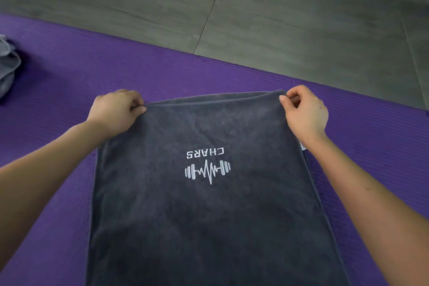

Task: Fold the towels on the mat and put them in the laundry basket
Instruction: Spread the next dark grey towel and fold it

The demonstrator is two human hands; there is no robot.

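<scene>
Dim, even light; soft blur; wide-angle bending at edges.

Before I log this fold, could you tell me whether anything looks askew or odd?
Only slightly: along the far edge of the towel, between the left hand and right hand, the two layers do not line up.

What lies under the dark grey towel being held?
The purple mat shows around the dark grey towel, with a second towel layer at its far edge. Anything else beneath is covered.
</scene>
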